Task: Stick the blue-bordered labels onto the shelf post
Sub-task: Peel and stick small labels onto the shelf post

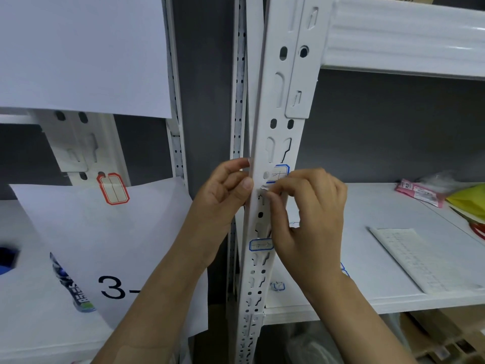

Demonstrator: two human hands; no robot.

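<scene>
The white perforated shelf post [282, 106] runs top to bottom through the middle. A blue-bordered label [280, 173] lies against it at hand height. My right hand [309, 219] pinches that label's lower edge against the post with thumb and forefinger. My left hand [225, 190] grips the post's left edge, thumb pressed near the label. A second blue-bordered label [260, 245] is stuck lower on the post. Two more blue-bordered labels [277, 286] lie on the shelf board behind, one partly hidden by my right wrist.
A red-bordered label [113, 189] is on the left shelf's post. White paper sheets [110, 248] hang at the left, one marked "3-". On the right shelf board [367, 258] lie a label backing sheet [412, 258], a pink packet [420, 191] and yellow material [469, 200].
</scene>
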